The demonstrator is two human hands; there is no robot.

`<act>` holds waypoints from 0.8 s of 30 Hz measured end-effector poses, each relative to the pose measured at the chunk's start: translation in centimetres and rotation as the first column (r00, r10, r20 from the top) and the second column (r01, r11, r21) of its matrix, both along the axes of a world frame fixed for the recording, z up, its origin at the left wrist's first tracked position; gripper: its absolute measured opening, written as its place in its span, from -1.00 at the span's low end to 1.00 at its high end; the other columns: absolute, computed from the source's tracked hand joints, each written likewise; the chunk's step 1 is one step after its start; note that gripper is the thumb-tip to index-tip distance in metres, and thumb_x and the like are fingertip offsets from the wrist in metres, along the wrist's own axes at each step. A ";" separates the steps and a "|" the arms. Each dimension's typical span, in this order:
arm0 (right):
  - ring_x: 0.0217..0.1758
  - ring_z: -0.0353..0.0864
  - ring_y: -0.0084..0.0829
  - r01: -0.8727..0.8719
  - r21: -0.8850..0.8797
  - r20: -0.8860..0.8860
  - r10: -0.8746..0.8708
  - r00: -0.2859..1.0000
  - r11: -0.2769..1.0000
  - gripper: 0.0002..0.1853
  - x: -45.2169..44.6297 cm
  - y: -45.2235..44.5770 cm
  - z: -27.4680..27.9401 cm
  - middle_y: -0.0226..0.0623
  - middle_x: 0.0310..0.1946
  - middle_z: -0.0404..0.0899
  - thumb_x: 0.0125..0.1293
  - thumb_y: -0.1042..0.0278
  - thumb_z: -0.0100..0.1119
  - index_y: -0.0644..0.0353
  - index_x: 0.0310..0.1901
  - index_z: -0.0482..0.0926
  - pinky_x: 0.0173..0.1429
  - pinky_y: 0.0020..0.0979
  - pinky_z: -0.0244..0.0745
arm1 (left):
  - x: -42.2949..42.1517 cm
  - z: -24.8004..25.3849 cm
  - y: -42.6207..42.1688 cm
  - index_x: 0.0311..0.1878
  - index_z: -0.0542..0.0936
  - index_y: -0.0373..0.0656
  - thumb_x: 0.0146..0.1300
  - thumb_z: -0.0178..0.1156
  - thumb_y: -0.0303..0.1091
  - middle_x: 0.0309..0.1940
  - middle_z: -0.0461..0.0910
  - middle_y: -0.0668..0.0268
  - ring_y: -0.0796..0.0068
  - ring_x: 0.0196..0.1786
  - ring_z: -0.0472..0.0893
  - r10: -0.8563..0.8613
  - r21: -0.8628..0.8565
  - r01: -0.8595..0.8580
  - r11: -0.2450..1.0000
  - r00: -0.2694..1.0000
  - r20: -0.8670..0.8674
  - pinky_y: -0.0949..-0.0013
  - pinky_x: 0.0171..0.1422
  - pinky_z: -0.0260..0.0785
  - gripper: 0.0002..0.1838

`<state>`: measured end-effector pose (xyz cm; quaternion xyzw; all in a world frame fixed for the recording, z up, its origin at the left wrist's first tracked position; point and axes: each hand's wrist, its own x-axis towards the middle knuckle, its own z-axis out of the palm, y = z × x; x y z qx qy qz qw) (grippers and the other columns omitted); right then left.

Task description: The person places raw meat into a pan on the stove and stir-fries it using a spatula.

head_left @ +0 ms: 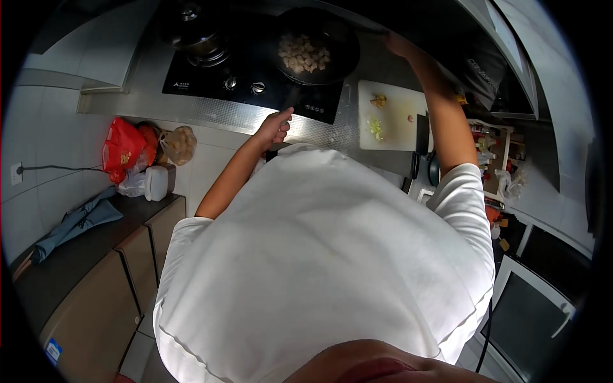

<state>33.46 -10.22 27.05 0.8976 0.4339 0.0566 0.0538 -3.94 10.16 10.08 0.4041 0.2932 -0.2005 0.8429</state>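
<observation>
A dark round pan (341, 60) sits on the black stove (204, 86), with pale diced food (304, 53) inside it. My left hand (274, 129) is closed around the pan's dark handle at the stove's front edge. Right of the pan, my right hand (398, 45) reaches far back under the dark hood; its fingers are hidden in shadow. Below that arm lies a white cutting board (393, 135) bearing chopped greens (375, 127) and small yellowish-brown pieces (378, 100). A dark-bladed knife (422, 135) rests at the board's right edge.
A lidded pot (203, 41) stands on the stove's left side. Bags, one of them red (122, 147), and a white container (156, 183) are at the left. A folded blue umbrella (80, 223) lies on the dark left counter. Bottles fill a rack (506, 159) at the right.
</observation>
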 end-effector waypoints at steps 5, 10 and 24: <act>-0.64 0.50 -0.50 0.307 -0.369 -0.503 -0.466 0.727 0.877 -0.75 -2.4 2.3 1.7 -0.27 -0.52 0.62 0.28 0.14 0.39 0.16 -0.32 0.65 -0.57 -0.41 0.41 | 0.0 0.2 0.1 -0.23 0.38 0.03 0.39 0.20 0.12 -0.67 0.10 0.62 0.78 -0.69 -0.02 -0.007 0.015 0.007 1.000 1.000 0.007 0.56 -0.65 -0.28 -0.61; -0.75 0.25 -0.68 0.634 -0.233 -0.942 -0.333 0.041 0.737 -0.73 -6.5 1.7 -5.5 -0.48 -0.63 0.47 0.29 0.14 0.39 0.07 -0.44 0.56 -0.71 -0.63 0.09 | 0.0 0.1 0.0 -0.23 0.38 0.01 0.39 0.21 0.11 -0.67 0.10 0.62 0.78 -0.69 -0.02 -0.002 0.006 0.002 1.000 1.000 0.008 0.57 -0.65 -0.28 -0.62; 0.09 0.65 -0.03 0.288 0.304 -0.195 -0.237 0.952 0.908 -0.62 -10.0 3.6 -9.2 -0.08 0.14 0.60 0.53 0.10 -0.09 -0.21 0.31 0.49 0.13 -0.12 0.54 | 0.0 0.1 -0.1 -0.25 0.39 0.02 0.37 0.23 0.10 -0.65 0.15 0.61 0.79 -0.68 0.02 0.006 0.001 -0.006 1.000 1.000 0.018 0.59 -0.66 -0.25 -0.62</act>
